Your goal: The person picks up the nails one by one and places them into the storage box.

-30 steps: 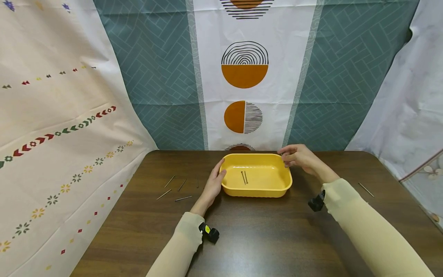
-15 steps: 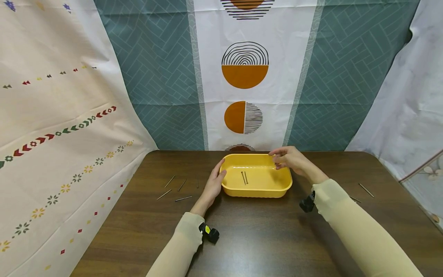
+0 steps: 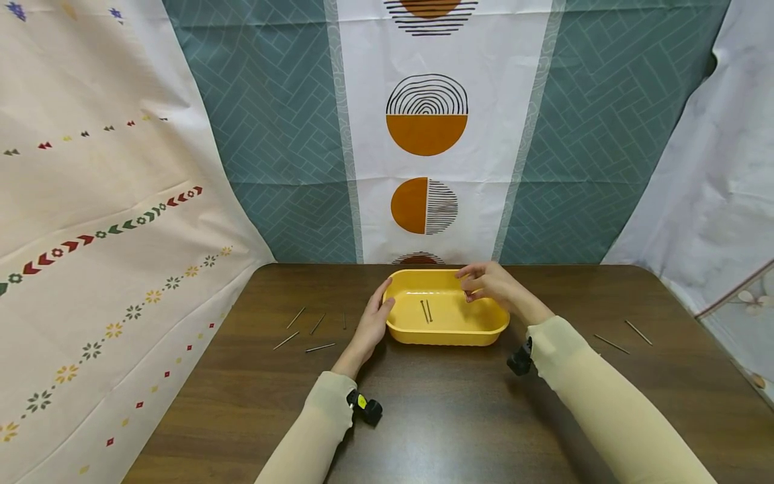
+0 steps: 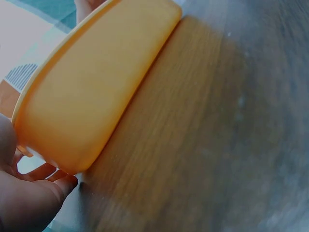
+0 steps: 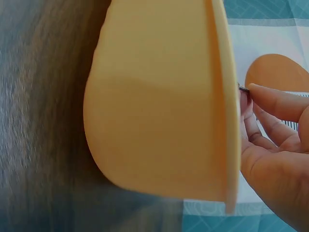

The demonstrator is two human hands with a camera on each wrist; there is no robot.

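A yellow plastic tray (image 3: 447, 338) stands on the table, with two nails (image 3: 424, 312) lying on its floor. My left hand (image 3: 369, 327) grips the tray's left end, its thumb at the rim and the fingers against the outer wall, as the left wrist view also shows. Over the inside of the tray's right half, my right hand (image 3: 496, 290) pinches a nail (image 5: 244, 89) between thumb and fingertips. Only the dark end of that nail shows above the rim in the right wrist view; the tray wall hides the rest.
Several loose nails (image 3: 320, 347) lie on the brown wooden table (image 3: 435, 417) left of the tray. Two more nails (image 3: 611, 344) lie to the right, beyond my right forearm. A patterned cloth (image 3: 290, 168) hangs behind the table's far edge.
My right hand has moved left and slightly down from the tray's right rim to over its inside. The left hand and tray have stayed put. A nail on the right is uncovered by the forearm.
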